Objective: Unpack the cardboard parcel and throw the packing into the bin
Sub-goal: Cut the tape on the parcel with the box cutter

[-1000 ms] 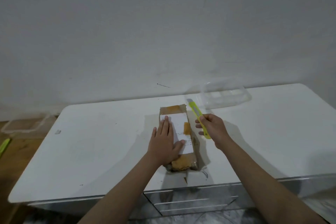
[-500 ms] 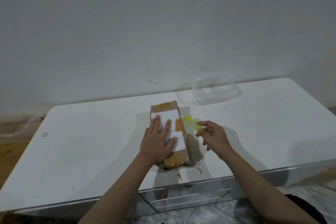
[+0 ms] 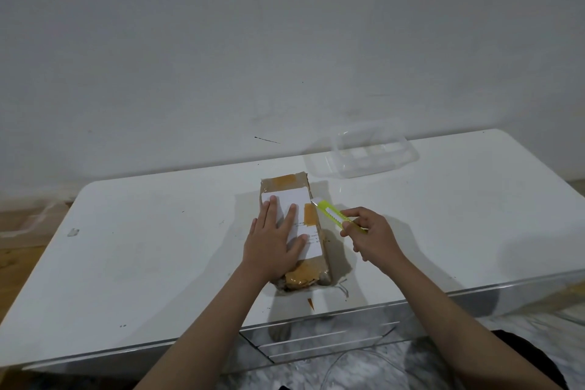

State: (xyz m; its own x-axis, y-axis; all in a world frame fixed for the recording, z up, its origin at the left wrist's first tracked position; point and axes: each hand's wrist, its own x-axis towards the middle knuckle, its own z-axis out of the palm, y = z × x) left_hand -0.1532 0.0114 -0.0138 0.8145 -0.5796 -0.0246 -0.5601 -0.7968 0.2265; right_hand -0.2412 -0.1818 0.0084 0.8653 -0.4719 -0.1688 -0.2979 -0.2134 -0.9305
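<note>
A long cardboard parcel (image 3: pixel 286 183) with brown tape and a white label lies on the white table (image 3: pixel 158 250), its near end crumpled at the front edge. My left hand (image 3: pixel 273 241) presses flat on the label with straight fingers. My right hand (image 3: pixel 372 237) grips a yellow-green utility knife (image 3: pixel 332 214) just right of the parcel. The knife's blade tip touches the parcel's right top edge, near a patch of tape. No bin is in view.
A clear plastic lidded container (image 3: pixel 364 155) stands at the back right, near the wall. A small scrap of brown tape (image 3: pixel 311 303) lies at the table's front edge, above the drawers (image 3: pixel 326 342). Wooden floor shows at the left.
My right hand has swung the knife from pointing away beside the parcel down onto its right top edge. My left hand has stayed pressed on the label.
</note>
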